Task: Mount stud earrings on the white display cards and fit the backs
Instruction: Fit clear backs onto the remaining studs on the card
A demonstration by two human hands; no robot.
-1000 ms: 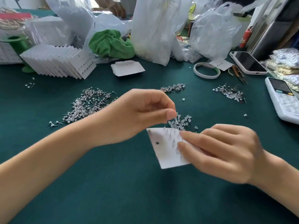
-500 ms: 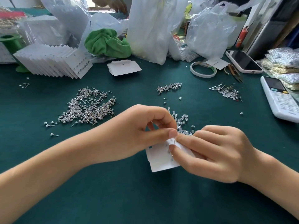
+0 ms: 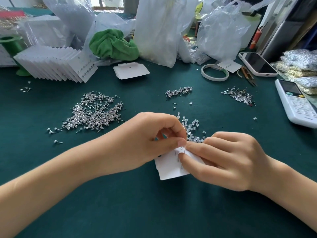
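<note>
- The white card is pinched by the right hand.
- A tiny back, hidden, is seemingly pinched by the left hand, directly above the card's upper edge.

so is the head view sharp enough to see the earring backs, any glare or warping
Head view: soft, even daylight, no hard shadows; mild glare on the plastic bags and phone. Wide-angle warping bends the edges. The clear backs read only as a glinting heap; where left hand and right hand pinch the card, detail is too small.
</note>
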